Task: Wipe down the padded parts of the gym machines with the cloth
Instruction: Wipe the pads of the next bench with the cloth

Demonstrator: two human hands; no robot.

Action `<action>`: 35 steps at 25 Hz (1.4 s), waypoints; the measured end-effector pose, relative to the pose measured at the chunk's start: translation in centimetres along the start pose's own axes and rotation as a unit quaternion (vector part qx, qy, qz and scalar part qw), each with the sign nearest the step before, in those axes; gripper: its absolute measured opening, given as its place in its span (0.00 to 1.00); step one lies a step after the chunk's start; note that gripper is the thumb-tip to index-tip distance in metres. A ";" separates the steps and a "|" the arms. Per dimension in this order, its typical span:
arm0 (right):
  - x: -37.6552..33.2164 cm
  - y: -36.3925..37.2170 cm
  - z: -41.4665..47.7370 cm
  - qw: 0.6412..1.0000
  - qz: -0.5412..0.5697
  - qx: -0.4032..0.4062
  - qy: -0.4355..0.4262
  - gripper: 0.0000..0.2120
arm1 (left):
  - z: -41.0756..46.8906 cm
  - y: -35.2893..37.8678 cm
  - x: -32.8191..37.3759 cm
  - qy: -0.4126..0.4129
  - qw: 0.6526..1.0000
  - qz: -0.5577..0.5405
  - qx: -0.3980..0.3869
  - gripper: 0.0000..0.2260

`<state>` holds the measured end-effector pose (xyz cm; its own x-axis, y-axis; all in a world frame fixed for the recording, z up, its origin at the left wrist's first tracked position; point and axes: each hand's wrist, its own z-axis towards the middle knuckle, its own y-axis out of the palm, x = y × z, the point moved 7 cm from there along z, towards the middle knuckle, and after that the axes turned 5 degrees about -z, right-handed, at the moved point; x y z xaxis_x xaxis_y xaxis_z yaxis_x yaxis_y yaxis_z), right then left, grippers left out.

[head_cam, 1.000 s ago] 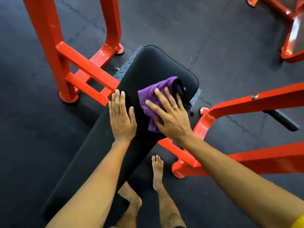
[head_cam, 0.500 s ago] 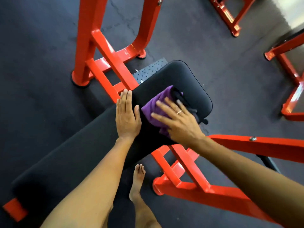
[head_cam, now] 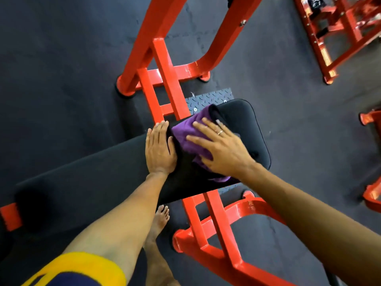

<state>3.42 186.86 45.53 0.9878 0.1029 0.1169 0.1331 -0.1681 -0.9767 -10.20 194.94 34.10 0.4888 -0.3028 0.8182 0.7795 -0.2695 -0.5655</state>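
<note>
The pad [head_cam: 92,178] is a long black upholstered surface running from the lower left to a rounded end at the right, carried on a red frame [head_cam: 165,65].

The cloth [head_cam: 185,137], purple with a black part along its far side, lies bunched on the pad near the rounded end.

Right hand [head_cam: 222,149]: flat on the cloth, palm down, fingers spread and straight, pressing it against the pad. A ring [head_cam: 220,132] is on one finger.

Left hand [head_cam: 159,149]: flat on the bare pad at its far edge, fingers straight and pressed together, just beside the cloth's left edge.

A grey tread plate [head_cam: 208,100] shows beyond the pad. A bare foot [head_cam: 159,219] stands on the dark floor [head_cam: 61,58] below the pad's near edge.
</note>
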 end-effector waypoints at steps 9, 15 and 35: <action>-0.9 2.2 11.0 0.988 -0.015 -0.122 0.095 0.22 | 0.0 0.5 -0.5 -0.003 0.999 0.040 -0.020 0.23; 3.6 0.5 10.3 0.985 -0.004 -0.164 0.049 0.27 | 0.1 0.3 -0.1 -0.013 0.999 0.034 -0.017 0.23; 0.7 1.8 8.9 0.990 -0.045 -0.059 0.116 0.26 | 0.0 0.2 0.0 0.005 1.000 0.020 -0.007 0.23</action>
<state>3.62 195.35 42.29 0.9617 -0.1035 0.2538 0.2160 -0.2841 -0.9342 -10.09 194.86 33.98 0.5152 -0.3222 0.7942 0.7544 -0.2694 -0.5986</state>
